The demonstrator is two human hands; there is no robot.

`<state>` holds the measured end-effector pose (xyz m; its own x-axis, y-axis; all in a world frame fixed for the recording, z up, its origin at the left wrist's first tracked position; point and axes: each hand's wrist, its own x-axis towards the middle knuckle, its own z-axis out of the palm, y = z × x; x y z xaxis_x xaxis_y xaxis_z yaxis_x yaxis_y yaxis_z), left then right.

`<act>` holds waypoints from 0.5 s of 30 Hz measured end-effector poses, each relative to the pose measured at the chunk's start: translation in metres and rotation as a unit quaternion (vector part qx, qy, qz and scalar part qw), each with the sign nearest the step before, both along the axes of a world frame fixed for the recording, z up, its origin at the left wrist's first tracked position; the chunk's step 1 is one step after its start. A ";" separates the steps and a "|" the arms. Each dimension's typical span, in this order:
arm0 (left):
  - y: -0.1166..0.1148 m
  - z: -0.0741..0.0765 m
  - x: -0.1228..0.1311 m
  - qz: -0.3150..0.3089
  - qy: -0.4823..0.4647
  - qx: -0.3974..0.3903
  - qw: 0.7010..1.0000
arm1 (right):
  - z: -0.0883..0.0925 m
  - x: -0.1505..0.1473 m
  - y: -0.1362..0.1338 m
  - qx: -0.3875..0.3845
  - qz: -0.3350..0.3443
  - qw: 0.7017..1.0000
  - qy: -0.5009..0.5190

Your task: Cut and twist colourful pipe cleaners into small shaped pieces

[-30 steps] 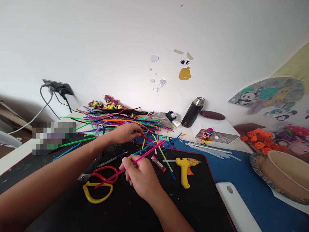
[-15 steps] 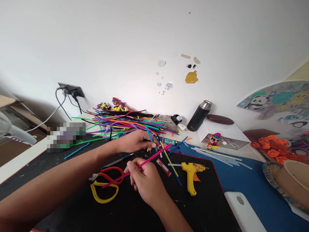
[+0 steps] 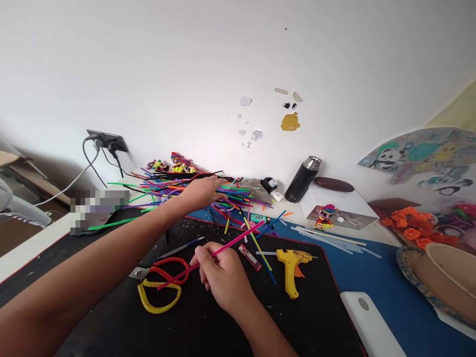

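My right hand (image 3: 219, 277) is closed in a pinch on a long pink stick (image 3: 238, 237), which slants from over the scissors (image 3: 159, 287) up to the right above the black mat (image 3: 208, 327). My left hand (image 3: 203, 191) reaches forward onto the big pile of coloured sticks (image 3: 163, 188) by the wall. Its fingers lie stretched out over the pile, and nothing shows in them. A few loose yellow and blue sticks (image 3: 256, 245) lie between my hands and the yellow glue gun (image 3: 292, 265).
A pen (image 3: 178, 248) and a small red case (image 3: 250, 257) lie on the mat. A black flask (image 3: 301, 179) stands at the back. A blue mat (image 3: 375, 277), a white board (image 3: 372, 322), a bowl (image 3: 442, 272) and orange flowers (image 3: 409, 223) are on the right. Cables hang from a wall socket (image 3: 106, 140) on the left.
My left hand, which pinched a short blue stick half a second ago, has moved back and up onto the pile; the blue stick is no longer in it. My right hand keeps the pink stick.
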<state>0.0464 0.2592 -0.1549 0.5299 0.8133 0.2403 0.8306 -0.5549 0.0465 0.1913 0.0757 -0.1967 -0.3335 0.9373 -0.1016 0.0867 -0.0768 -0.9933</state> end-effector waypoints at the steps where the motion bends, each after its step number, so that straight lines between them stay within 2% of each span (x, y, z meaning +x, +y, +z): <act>1: -0.001 -0.003 -0.001 0.009 -0.035 -0.010 0.999 | 0.001 0.001 0.001 -0.001 -0.006 1.000 0.007; 3: -0.010 -0.003 -0.006 0.008 -0.116 -0.029 0.993 | 0.004 0.003 0.003 0.000 -0.021 0.999 0.027; 5: -0.031 0.006 -0.012 -0.008 -0.202 -0.036 0.979 | 0.006 0.006 0.005 0.004 -0.036 0.998 0.056; 8: -0.085 0.024 -0.014 -0.025 -0.331 -0.038 0.942 | 0.008 0.011 0.010 0.013 -0.071 0.993 0.094; 9: -0.106 0.028 -0.013 -0.054 -0.370 -0.059 0.926 | 0.008 0.013 0.011 0.017 -0.087 0.991 0.102; 10: -0.126 0.030 -0.010 -0.107 -0.397 -0.107 0.905 | 0.008 0.015 0.013 0.018 -0.105 0.988 0.109; 12: -0.158 0.027 -0.001 -0.246 -0.357 -0.254 0.865 | 0.007 0.019 0.017 0.012 -0.147 0.981 0.126; 13: -0.170 0.021 0.004 -0.273 -0.314 -0.331 0.847 | 0.007 0.021 0.019 0.004 -0.171 0.976 0.138; 15: -0.179 0.002 0.014 -0.261 -0.283 -0.445 0.808 | 0.006 0.024 0.022 -0.002 -0.205 0.966 0.159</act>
<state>0.0603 0.0799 -0.1527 0.8673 0.4977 0.0074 0.1989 -0.3600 0.9115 0.2154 0.0976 -0.1908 0.0511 0.9970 -0.0585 -0.2621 -0.0432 -0.9641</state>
